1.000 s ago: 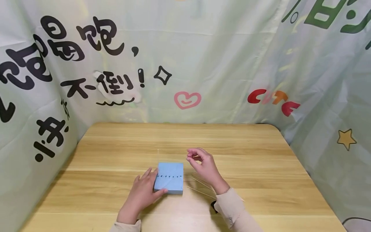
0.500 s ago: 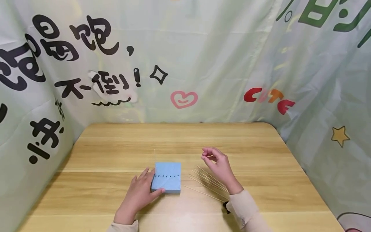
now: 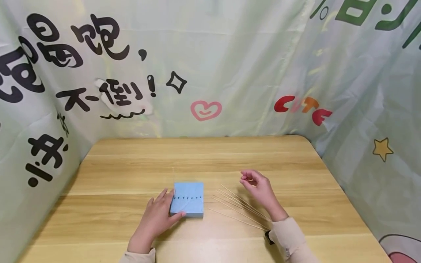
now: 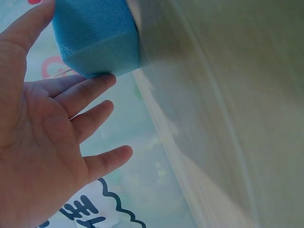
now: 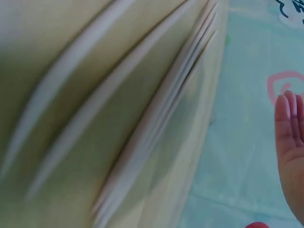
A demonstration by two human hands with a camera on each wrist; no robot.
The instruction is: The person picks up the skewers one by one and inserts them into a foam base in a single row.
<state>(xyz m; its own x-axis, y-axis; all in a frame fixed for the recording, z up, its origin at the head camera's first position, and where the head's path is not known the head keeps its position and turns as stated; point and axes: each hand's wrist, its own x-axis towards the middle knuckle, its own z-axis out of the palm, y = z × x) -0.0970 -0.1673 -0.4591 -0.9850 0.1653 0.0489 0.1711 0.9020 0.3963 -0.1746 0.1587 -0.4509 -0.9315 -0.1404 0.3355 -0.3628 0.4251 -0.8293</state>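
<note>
A blue foam block [image 3: 187, 207] lies on the table with a row of small dark holes across its top. My left hand [image 3: 157, 215] holds its left side, thumb at the front edge and index finger at the left edge. In the left wrist view the block [image 4: 99, 38] sits between thumb and fingers, the other fingers spread apart. One thin stick [image 3: 173, 174] stands upright at the block's left end. My right hand [image 3: 261, 188] hovers over the table with loosely bent fingers and nothing visible in them. Several thin wooden sticks [image 3: 241, 207] lie below it.
The wooden table [image 3: 131, 164] meets a printed curtain [image 3: 243, 73] at its back and sides. A small black object [image 3: 269, 237] shows at the right sleeve. In the right wrist view the loose sticks [image 5: 156, 114] fan across the tabletop.
My right hand has moved right, away from the block, uncovering more of the loose sticks. My left hand stays on the block; the whole view has shifted slightly.
</note>
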